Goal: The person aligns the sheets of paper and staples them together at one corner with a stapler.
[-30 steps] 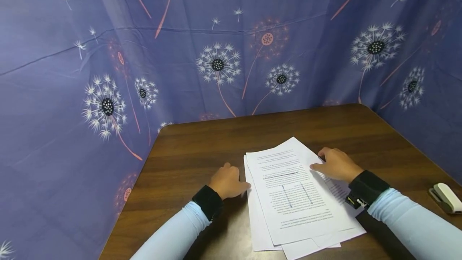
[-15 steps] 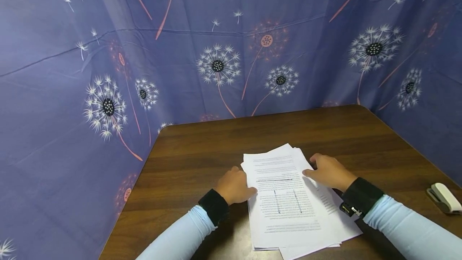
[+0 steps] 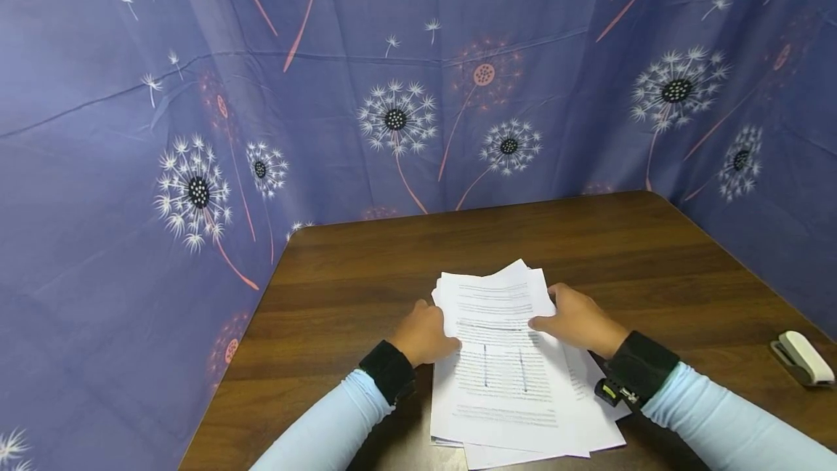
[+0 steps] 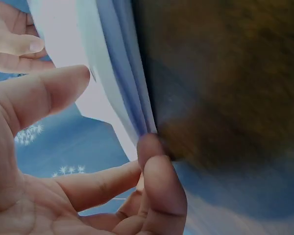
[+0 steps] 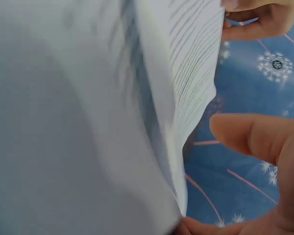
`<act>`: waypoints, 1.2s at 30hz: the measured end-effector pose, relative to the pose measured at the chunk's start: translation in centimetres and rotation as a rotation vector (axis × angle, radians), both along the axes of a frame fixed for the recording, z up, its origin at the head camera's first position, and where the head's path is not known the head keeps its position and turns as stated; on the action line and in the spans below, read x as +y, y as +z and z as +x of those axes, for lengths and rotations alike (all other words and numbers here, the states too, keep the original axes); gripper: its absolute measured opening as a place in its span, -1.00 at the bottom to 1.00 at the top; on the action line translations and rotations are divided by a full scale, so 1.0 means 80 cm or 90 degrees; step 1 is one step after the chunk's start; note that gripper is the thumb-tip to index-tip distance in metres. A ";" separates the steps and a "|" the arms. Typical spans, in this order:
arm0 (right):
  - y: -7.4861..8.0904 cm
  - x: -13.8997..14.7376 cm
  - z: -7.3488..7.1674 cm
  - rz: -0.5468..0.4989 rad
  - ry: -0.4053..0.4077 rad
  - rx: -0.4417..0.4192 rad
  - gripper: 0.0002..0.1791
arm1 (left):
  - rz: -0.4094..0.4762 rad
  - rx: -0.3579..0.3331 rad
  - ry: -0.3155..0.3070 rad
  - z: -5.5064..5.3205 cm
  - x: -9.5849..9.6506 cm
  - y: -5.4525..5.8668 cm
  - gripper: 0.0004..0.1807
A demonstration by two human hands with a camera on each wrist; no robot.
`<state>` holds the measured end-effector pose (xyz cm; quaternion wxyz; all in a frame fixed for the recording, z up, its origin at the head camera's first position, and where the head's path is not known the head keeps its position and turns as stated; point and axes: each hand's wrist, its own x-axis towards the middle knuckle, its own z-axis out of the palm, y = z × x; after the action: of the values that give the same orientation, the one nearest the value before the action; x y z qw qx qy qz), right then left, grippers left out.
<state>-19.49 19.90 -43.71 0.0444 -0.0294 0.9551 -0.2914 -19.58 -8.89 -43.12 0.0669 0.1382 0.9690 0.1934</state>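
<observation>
A loose stack of printed paper sheets (image 3: 503,376) lies on the brown table, its top page marked with pen lines. My left hand (image 3: 421,334) holds the stack's left edge, thumb over the top page. In the left wrist view, the curled fingers (image 4: 161,186) meet the layered sheet edges (image 4: 127,73). At the right edge my right hand (image 3: 578,322) grips the sheets, its thumb reaching over the top page. The right wrist view shows the sheets (image 5: 157,98) bowed and fanned apart, their edges at the fingers. Lower sheets stick out unevenly at the bottom right.
A white and grey stapler (image 3: 806,358) lies near the table's right edge. The wooden table (image 3: 366,260) ends at a blue curtain (image 3: 314,129) with a dandelion print behind and on both sides.
My right hand has moved left, carrying the right-side sheets inward, so the stack is narrower and straighter. My left hand has shifted slightly right onto the left edge.
</observation>
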 end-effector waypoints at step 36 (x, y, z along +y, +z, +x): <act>-0.003 -0.028 -0.007 -0.198 -0.085 -0.011 -0.07 | 0.014 0.010 0.038 -0.004 -0.001 -0.011 -0.53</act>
<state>-20.07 17.68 -43.91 0.0282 0.0299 0.8979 -0.4383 -19.88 -8.95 -43.99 0.0521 0.1112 0.9710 0.2051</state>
